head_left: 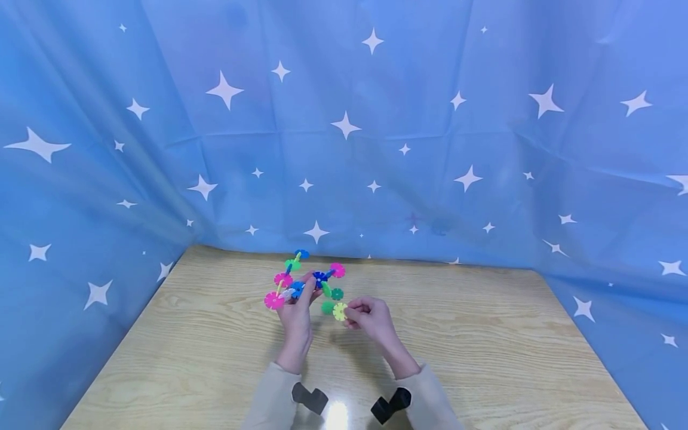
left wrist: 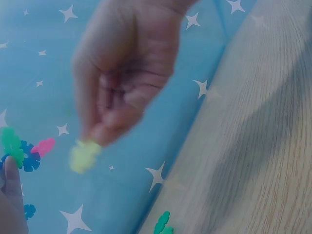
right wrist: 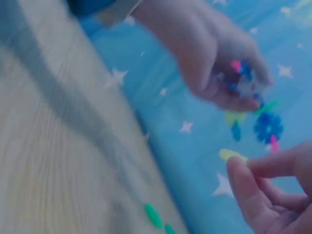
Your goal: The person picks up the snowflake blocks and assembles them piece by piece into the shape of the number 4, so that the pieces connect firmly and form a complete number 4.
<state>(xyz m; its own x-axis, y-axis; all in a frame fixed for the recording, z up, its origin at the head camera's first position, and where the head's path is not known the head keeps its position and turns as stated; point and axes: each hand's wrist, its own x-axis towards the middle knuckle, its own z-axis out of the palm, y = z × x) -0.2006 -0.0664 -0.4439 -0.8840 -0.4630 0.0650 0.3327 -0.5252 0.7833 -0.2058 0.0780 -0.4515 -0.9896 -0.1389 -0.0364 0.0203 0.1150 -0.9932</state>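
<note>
My left hand (head_left: pixel 297 321) grips a chain of joined plastic snowflake discs (head_left: pixel 297 290) in pink, blue, green, white and yellow, thumb on top. Part of the chain is hidden behind its fingers. To its right, my right hand (head_left: pixel 372 318) pinches a single yellow snowflake disc (head_left: pixel 339 312) between thumb and fingertips. This disc also shows in the left wrist view, blurred, below the right fingertips. In the right wrist view the yellow disc (right wrist: pixel 228 154) appears edge-on, apart from the chain.
Two green discs (head_left: pixel 337 293) lie on the wooden table (head_left: pixel 484 340) beyond the hands. A blue cloth (head_left: pixel 344 155) with white stars hangs behind the table and along its sides. Black camera mounts (head_left: pixel 310 398) sit on both wrists.
</note>
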